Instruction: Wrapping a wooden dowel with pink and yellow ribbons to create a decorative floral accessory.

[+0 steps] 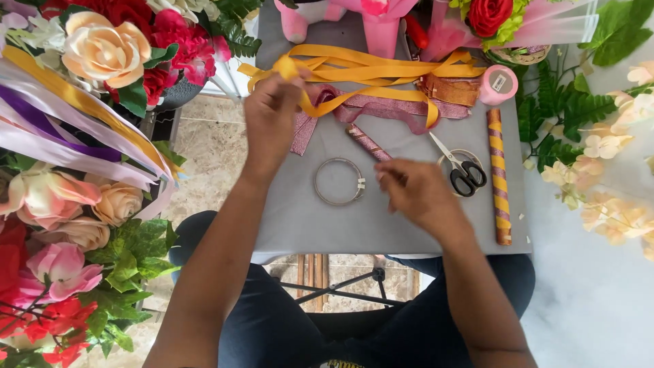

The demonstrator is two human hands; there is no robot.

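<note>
So the left hand (271,116) has its fingers pinched on the yellow ribbon (354,68), lifted a bit over the grey board (320,232); right hand (417,194) hangs low with fingers loosely curled, holding nothing I can see, near a glittery pink stick (368,142); a metal ring (338,181) sits between the hands; scissors (462,168) lie just right; fake flowers (102,51) all around.

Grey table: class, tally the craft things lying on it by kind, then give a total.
On the grey table:
Yellow ribbon, held by the left hand: 1
Glittery pink ribbon: 1
Scissors: 1
Wrapped sticks: 2
Metal ring: 1
Pink tape roll: 1
Total: 7
</note>
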